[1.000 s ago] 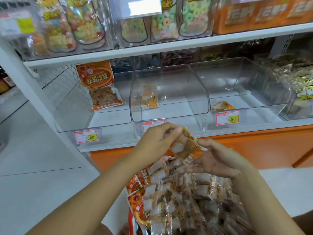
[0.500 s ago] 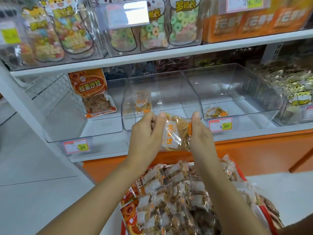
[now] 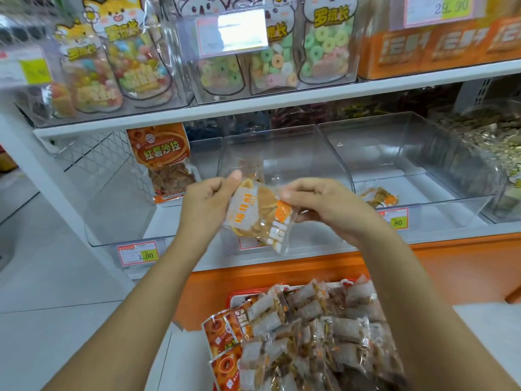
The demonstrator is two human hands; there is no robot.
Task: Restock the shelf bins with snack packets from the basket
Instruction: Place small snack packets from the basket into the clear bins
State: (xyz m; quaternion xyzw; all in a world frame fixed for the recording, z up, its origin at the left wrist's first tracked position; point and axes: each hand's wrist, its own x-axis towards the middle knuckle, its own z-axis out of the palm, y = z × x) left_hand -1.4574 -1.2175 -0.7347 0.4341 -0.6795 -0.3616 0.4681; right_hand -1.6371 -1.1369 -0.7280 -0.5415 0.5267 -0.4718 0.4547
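A clear snack packet (image 3: 260, 214) with orange and white print hangs in front of the middle shelf bin (image 3: 284, 153). My left hand (image 3: 208, 204) pinches its left top corner and my right hand (image 3: 324, 206) pinches its right side. One packet (image 3: 249, 166) lies inside that middle bin. The left bin (image 3: 118, 210) holds one upright orange bag (image 3: 163, 162). The right bin (image 3: 423, 165) holds one small packet (image 3: 379, 196). Below, the red basket (image 3: 239, 294) is heaped with several clear packets (image 3: 318, 334) and orange packets (image 3: 222, 331).
The upper shelf (image 3: 282, 101) carries bins of colourful candy bags and orange boxes. A further bin (image 3: 496, 142) at far right is full of wrapped sweets. Price tags (image 3: 138, 253) line the shelf front above an orange base panel (image 3: 451, 263). White floor lies to the left.
Both hands have lifted the packet from above the basket up to the front of the middle bin, and the packet has turned to hang slanted.
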